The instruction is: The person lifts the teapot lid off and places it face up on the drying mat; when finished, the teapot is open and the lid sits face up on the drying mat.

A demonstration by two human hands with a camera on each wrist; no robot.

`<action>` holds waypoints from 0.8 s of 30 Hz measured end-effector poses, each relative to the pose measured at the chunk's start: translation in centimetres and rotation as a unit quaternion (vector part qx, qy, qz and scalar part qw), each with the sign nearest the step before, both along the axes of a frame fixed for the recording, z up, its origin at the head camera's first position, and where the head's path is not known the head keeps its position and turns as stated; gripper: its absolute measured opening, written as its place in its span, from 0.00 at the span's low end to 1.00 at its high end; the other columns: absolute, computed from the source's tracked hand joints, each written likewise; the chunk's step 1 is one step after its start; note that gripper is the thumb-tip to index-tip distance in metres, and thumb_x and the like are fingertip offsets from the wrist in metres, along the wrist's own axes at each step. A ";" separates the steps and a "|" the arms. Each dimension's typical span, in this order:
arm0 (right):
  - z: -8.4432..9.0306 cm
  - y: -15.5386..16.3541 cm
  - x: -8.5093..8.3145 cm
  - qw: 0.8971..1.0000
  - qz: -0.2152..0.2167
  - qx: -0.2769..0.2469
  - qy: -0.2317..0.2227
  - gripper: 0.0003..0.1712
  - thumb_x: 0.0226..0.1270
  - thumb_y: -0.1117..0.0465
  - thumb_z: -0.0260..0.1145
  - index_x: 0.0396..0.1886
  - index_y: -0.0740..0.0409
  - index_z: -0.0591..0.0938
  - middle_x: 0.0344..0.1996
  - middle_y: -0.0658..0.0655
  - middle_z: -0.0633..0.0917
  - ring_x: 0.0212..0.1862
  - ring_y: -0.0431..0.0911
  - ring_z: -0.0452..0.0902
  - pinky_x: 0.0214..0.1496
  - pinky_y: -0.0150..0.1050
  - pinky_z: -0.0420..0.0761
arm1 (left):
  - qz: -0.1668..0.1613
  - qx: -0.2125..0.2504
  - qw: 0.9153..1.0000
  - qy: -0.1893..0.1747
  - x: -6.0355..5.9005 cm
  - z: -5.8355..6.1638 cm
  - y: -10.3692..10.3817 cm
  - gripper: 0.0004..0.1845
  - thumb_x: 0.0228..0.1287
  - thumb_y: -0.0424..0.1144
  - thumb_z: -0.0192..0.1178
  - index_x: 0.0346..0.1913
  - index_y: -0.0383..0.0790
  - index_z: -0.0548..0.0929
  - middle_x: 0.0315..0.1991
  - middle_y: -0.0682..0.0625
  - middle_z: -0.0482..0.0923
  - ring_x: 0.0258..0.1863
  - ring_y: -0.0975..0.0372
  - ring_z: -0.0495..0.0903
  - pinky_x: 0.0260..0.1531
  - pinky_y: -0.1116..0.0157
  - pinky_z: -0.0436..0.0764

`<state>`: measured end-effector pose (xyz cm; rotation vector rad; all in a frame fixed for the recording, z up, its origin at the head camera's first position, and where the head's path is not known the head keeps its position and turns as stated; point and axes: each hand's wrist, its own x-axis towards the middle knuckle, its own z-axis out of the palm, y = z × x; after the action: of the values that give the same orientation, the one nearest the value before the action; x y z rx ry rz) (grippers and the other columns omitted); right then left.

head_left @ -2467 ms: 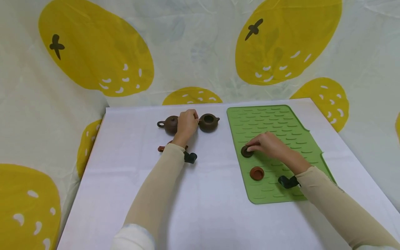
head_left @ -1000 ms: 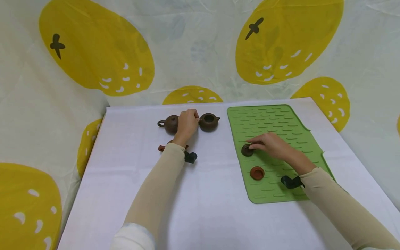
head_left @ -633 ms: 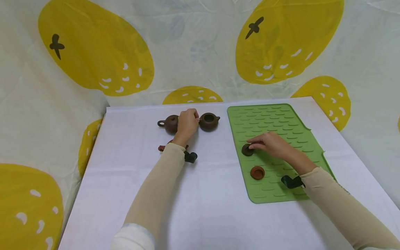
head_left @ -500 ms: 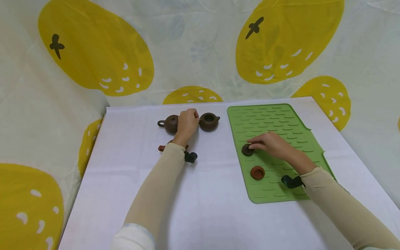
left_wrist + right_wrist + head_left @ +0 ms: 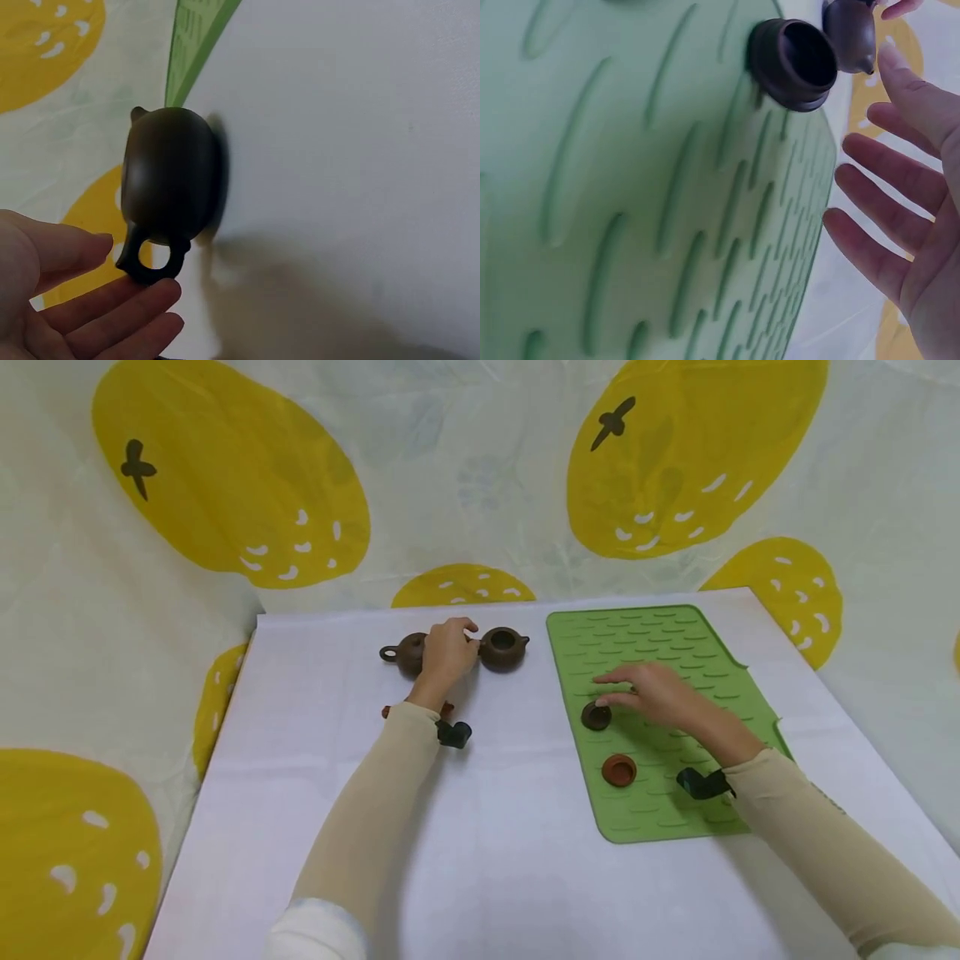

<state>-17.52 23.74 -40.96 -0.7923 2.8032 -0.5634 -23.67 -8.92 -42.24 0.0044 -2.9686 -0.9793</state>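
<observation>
My left hand (image 5: 447,652) is at the handle of a dark brown lidless teapot (image 5: 504,652). In the left wrist view its thumb and fingers are spread apart around the handle (image 5: 154,262), with a gap between thumb and handle. My right hand (image 5: 660,695) hovers over the green mat (image 5: 652,647), thumb and fingers apart with nothing between them. Just beside its fingertips a dark brown teapot lid (image 5: 596,717) lies on the mat, hollow side up, and its rim shows in the right wrist view.
A reddish lid (image 5: 619,771) lies hollow side up on the mat, nearer the front. Another dark teapot (image 5: 409,655), partly covered by the left hand, stands to its left. A reddish clay piece (image 5: 386,712) is mostly hidden behind the left wrist.
My right hand has let go of the dark lid, its fingers opening and lifting slightly away. My left fingers have loosened at the teapot handle. The lid stays on the mat.
</observation>
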 end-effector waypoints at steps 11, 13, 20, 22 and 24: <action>1.6 -2.6 -1.2 0.998 0.042 0.016 0.047 0.29 0.68 0.50 0.70 0.66 0.56 0.80 0.64 0.64 0.82 0.68 0.64 0.74 0.69 0.63 0.72 | -0.005 -0.044 0.999 0.020 1.7 2.8 -2.3 0.15 0.70 0.40 0.64 0.57 0.47 0.86 0.50 0.46 0.90 0.53 0.48 0.85 0.50 0.51 0.82; 1.9 -3.1 -1.4 0.998 0.045 0.015 0.050 0.29 0.69 0.51 0.70 0.66 0.56 0.80 0.65 0.64 0.81 0.68 0.64 0.74 0.70 0.63 0.72 | -0.003 -0.048 0.998 0.028 2.0 3.2 -2.8 0.14 0.70 0.41 0.64 0.56 0.47 0.87 0.49 0.47 0.90 0.53 0.48 0.85 0.50 0.50 0.82; 2.8 -6.2 -2.3 0.995 0.061 0.026 0.075 0.30 0.70 0.49 0.69 0.67 0.55 0.79 0.66 0.63 0.80 0.70 0.63 0.73 0.72 0.61 0.71 | 0.035 -0.053 0.998 0.025 2.9 4.6 -4.8 0.14 0.68 0.43 0.65 0.55 0.51 0.87 0.53 0.50 0.88 0.51 0.52 0.86 0.43 0.51 0.84; 3.2 -7.5 -2.6 0.994 0.066 0.028 0.083 0.30 0.69 0.48 0.70 0.67 0.54 0.79 0.66 0.62 0.80 0.70 0.62 0.72 0.72 0.60 0.70 | 0.043 -0.052 0.997 0.027 3.2 4.8 -5.6 0.14 0.68 0.43 0.65 0.55 0.51 0.87 0.55 0.50 0.87 0.52 0.51 0.85 0.44 0.51 0.84; 3.5 -8.8 -2.9 0.992 0.078 0.024 0.091 0.31 0.67 0.47 0.71 0.67 0.54 0.79 0.66 0.61 0.81 0.70 0.60 0.73 0.72 0.58 0.71 | 0.047 -0.048 0.997 0.032 3.6 4.8 -6.4 0.14 0.67 0.42 0.66 0.55 0.50 0.87 0.58 0.49 0.86 0.54 0.50 0.84 0.44 0.51 0.84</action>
<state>-20.44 14.90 -37.46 -1.0916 2.8694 -0.4144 -20.06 -15.30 -37.40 0.1086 -2.9231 -0.8104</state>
